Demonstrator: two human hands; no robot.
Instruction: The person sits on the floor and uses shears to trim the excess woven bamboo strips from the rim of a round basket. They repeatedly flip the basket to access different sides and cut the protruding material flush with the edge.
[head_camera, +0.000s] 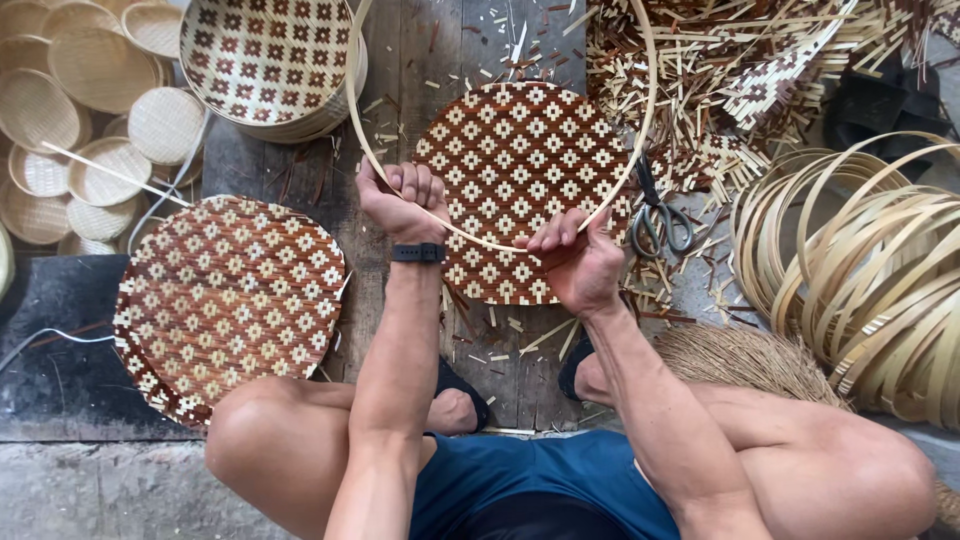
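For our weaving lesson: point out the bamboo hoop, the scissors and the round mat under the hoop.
bamboo hoop (470, 238): head view, lower arc between the hands.
scissors (661, 215): head view, the handles.
round mat (520, 150): head view, patterned centre.

Woven bamboo, bare wood, dull steel

The bamboo hoop (500, 243) is pale, smooth strip; the round mat (525, 185) under it is matt brown-and-cream weave; the plank floor (420, 60) is rough, grey wood; the scissors (662, 215) at centre right are dull metal.
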